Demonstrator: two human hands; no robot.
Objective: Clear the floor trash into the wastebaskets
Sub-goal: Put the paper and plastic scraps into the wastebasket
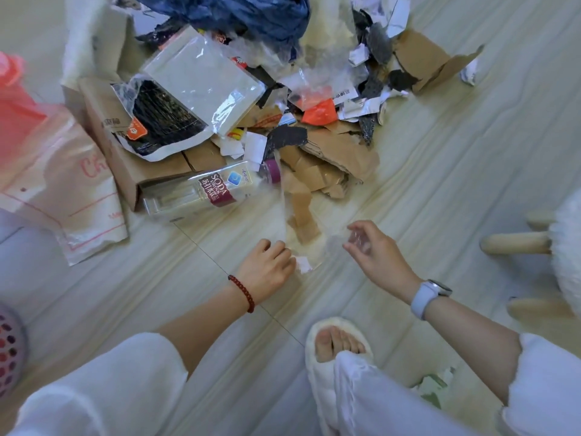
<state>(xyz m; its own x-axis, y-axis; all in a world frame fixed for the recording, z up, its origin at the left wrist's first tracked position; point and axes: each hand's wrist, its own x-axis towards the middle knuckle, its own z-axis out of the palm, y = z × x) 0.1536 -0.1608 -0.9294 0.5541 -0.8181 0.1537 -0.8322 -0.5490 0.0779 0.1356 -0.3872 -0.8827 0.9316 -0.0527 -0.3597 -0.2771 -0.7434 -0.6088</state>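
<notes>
1. Trash pile spread over the pale wood-grain floor, just ahead of the crouched person; nearest piece a thin, clear, crinkled plastic film lying between the two hands.
2. Left hand, with a red bead bracelet at the wrist, low at the near edge of the film, fingers curled under; looks to be pinching the film's corner beside a small white paper scrap, though blur leaves the contact uncertain.
3. Right hand, with a pale watch at the wrist, raised just above the floor, thumb and fingertips closed on a small clear bit, probably the film's other edge.
4. Film judged nearly weightless, limp and slippery: best gathered and crumpled into a ball, not lifted flat, or loose brown cardboard scraps lying under or on it may slide off.
5. Clear plastic soda bottle with a maroon label and cap lying on its side against a flattened brown cardboard box: light, rigid, apt to roll; take around the body.
6. Cardboard stiff but torn into many bits: scoop in handfuls; larger sheets by an edge.
7. Clear flat plastic bag, dark blue crumpled plastic and white and pink plastic mailer: soft, light, crushable.
8. Pink perforated basket rim at the far left edge, possibly a wastebasket; cannot tell for sure.
</notes>
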